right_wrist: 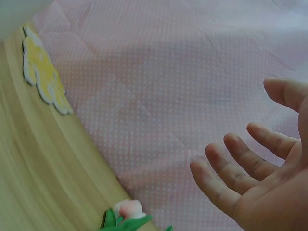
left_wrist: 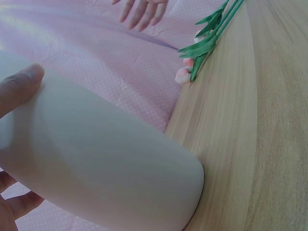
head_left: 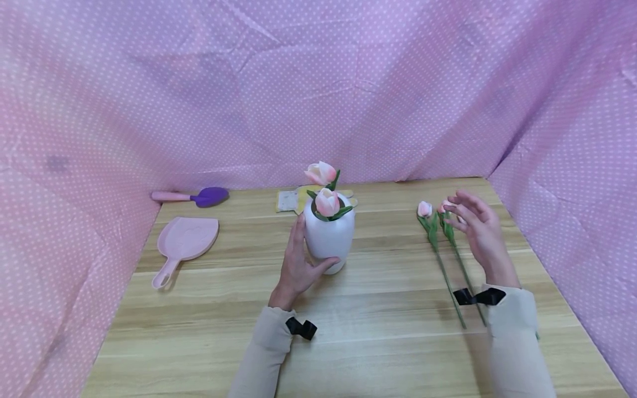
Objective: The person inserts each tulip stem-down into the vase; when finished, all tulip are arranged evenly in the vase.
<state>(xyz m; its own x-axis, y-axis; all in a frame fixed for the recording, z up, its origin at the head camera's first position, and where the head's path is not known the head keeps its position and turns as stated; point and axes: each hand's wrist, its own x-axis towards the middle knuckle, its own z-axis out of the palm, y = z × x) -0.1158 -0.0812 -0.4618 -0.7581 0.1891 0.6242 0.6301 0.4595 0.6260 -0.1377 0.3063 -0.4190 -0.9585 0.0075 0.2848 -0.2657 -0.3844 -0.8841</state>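
A white vase (head_left: 329, 240) stands on the wooden table with two pink-and-white tulips (head_left: 328, 202) in its mouth. My left hand (head_left: 300, 265) holds the vase from the left, thumb across the front and fingers along its side. In the left wrist view the vase (left_wrist: 106, 154) fills much of the picture, its base at the tabletop. My right hand (head_left: 480, 235) is raised over loose tulips (head_left: 432, 237) at the right, partly hiding them. The right wrist view shows this hand (right_wrist: 260, 178) with spread, relaxed fingers and nothing in it; a tulip blossom (right_wrist: 129, 209) lies below.
A pink dustpan-shaped tray (head_left: 186, 237) with a handle lies at the left. Behind it is a purple trowel (head_left: 211, 197) with a pink handle. Yellow-and-white gloves (head_left: 287, 201) lie behind the vase. Pink dotted cloth (head_left: 318, 94) hangs around the table's back and sides.
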